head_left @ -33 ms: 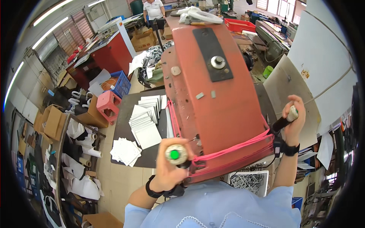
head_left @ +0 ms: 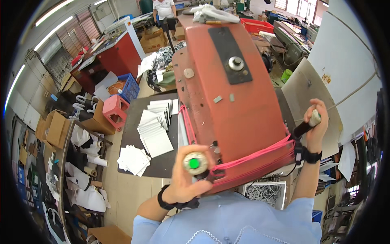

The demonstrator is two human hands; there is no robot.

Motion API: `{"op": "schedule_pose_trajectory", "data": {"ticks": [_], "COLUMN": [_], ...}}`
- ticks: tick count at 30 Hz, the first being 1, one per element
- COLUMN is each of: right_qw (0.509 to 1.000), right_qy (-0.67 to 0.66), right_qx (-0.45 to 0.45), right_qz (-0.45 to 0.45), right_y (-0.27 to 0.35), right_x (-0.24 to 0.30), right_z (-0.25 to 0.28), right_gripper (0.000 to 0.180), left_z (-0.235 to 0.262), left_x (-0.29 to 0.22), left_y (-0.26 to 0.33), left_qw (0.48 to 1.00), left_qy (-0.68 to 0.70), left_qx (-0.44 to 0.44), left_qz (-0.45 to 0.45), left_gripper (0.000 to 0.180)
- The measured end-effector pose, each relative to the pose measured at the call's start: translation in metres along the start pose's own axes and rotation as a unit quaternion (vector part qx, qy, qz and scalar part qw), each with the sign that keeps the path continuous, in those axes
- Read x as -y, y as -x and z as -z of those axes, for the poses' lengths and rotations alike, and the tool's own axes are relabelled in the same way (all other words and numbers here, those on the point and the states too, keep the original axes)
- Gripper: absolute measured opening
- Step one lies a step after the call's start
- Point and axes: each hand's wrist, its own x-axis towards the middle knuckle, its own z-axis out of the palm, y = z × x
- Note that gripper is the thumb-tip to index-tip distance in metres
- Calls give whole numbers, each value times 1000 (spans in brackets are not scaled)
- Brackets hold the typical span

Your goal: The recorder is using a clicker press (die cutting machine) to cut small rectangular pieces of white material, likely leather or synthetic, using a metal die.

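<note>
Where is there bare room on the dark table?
One patch of table lies left of the big cards, beyond the small cards; another by the near edge, right of the small cards. It is crowded where the cards lie, and the red machine covers the middle.

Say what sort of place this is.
Probably a small factory workshop: a large red machine, white flat pieces fanned out on a dark table, and a white bin of small metal-looking parts.
</note>
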Motion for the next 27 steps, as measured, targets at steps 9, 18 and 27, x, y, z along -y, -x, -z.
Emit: {"op": "schedule_pose_trajectory", "data": {"ticks": [9,18,27], "right_qw": [923,997,838], "right_qy": [307,7,453], "right_qx": [-150,62,-127], "right_qz": [178,38,275], "right_y": [1,68,61], "right_x": [8,-7,-32], "right_z": [5,-36,-32], "right_gripper": [51,52,55], "left_z": [-37,45,50], "left_x": [38,112,130], "left_y": [-23,-7,4], "left_qw": [950,821,803], "left_qy": [-264,-560,-583], "left_qx": [166,103,110], "left_qz": [-15,35,43], "left_gripper": [84,55,52]}}
